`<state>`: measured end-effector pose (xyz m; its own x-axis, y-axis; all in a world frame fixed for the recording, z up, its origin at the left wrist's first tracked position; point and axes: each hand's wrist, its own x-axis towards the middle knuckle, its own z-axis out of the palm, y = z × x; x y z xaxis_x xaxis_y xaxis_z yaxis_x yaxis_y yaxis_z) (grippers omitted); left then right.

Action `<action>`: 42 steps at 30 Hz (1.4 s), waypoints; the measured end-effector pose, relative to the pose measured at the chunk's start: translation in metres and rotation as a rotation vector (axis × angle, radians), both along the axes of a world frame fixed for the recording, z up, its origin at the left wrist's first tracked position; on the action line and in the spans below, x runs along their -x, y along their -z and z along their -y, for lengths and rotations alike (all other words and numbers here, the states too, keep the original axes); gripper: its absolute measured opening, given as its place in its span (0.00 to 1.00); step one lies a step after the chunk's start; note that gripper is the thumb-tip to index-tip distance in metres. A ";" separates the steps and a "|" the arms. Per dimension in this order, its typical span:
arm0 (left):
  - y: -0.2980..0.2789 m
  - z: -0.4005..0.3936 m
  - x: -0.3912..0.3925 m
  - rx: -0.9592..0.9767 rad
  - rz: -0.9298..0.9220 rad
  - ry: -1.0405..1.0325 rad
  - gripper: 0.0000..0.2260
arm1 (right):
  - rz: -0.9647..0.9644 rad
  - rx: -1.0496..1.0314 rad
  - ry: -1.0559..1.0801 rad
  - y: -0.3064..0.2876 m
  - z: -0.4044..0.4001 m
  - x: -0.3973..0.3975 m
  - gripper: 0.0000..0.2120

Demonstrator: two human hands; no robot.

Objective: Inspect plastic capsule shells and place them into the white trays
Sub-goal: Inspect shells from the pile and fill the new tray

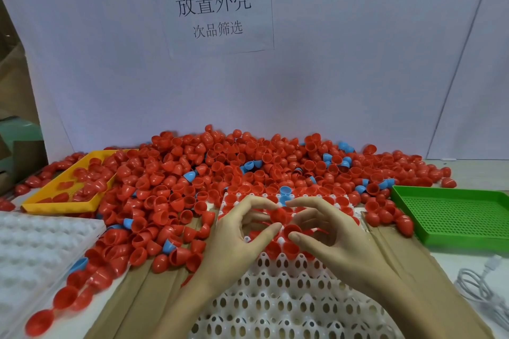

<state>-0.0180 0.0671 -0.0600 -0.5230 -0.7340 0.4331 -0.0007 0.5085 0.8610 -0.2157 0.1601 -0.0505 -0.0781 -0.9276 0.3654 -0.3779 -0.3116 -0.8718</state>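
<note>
A big heap of red capsule shells (pixel 220 168), with a few blue ones (pixel 190 176) mixed in, covers the table's far side. In front of me lies a white tray (pixel 275 300) with egg-shaped holes; its far rows hold red shells and one blue shell (pixel 285 191). My left hand (pixel 239 234) and right hand (pixel 327 234) meet over the tray's filled part. My left index finger and thumb curl round a red shell (pixel 279 214). My right thumb and index finger pinch a second red shell (pixel 292 229) just below it. The hands hide the tray cells under them.
A yellow tray (pixel 35 202) with several red shells sits at the left. A green perforated tray (pixel 454 217) stands at the right. Another white tray (pixel 41 245) lies near left, with loose shells beside it. A white cable (pixel 479 286) coils at bottom right. A paper wall with a sign (pixel 214 8) closes the back.
</note>
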 end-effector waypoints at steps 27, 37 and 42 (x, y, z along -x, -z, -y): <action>-0.004 -0.009 -0.001 0.171 0.039 -0.156 0.07 | -0.278 0.049 0.228 -0.011 -0.007 0.028 0.13; 0.000 -0.005 -0.002 0.204 0.107 -0.170 0.05 | -0.400 -0.226 0.348 -0.013 -0.028 0.102 0.11; 0.001 0.003 -0.006 0.225 0.164 -0.212 0.06 | -0.469 -0.398 0.232 -0.010 -0.033 0.111 0.12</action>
<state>-0.0118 0.0640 -0.0614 -0.4453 -0.7294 0.5193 -0.2552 0.6593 0.7072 -0.3263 0.1927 -0.0408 -0.2083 -0.9772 0.0421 -0.7647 0.1358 -0.6299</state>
